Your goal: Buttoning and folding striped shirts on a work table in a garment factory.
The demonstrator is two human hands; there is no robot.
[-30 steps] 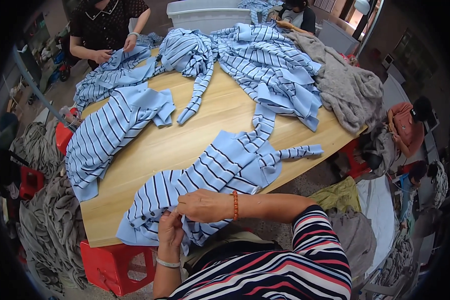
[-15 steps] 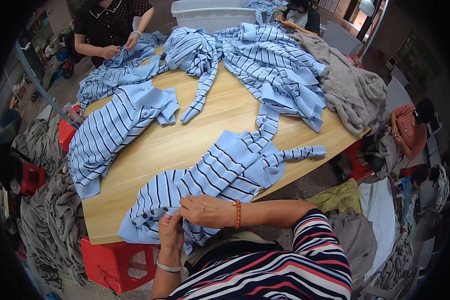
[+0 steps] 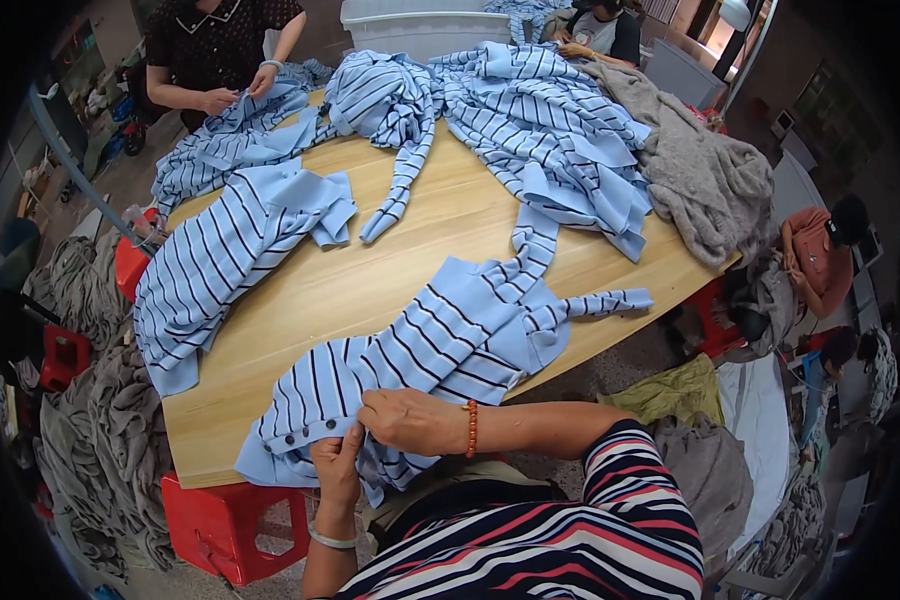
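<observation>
A light blue knit cardigan [image 3: 440,330] with dark stripes lies across the near edge of the wooden table [image 3: 300,310], its sleeves stretched toward the far right. Dark buttons run along its button band [image 3: 310,430] near me. My left hand [image 3: 338,462] pinches that band from below, thumb up. Right beside it, my right hand [image 3: 405,420] is closed on the same edge, fingertips bent against the cloth. The two hands nearly touch. Whatever lies between the right fingertips is too small to make out.
Another striped garment [image 3: 230,260] lies at the left, and a heap of them [image 3: 560,140] at the far right beside grey knitwear [image 3: 705,165]. A person [image 3: 225,60] handles similar cloth across the table. A red stool [image 3: 235,530] stands under the near left corner.
My left hand has shifted slightly down along the band, and more buttons show beside it. My right hand stays almost in place at the edge.
</observation>
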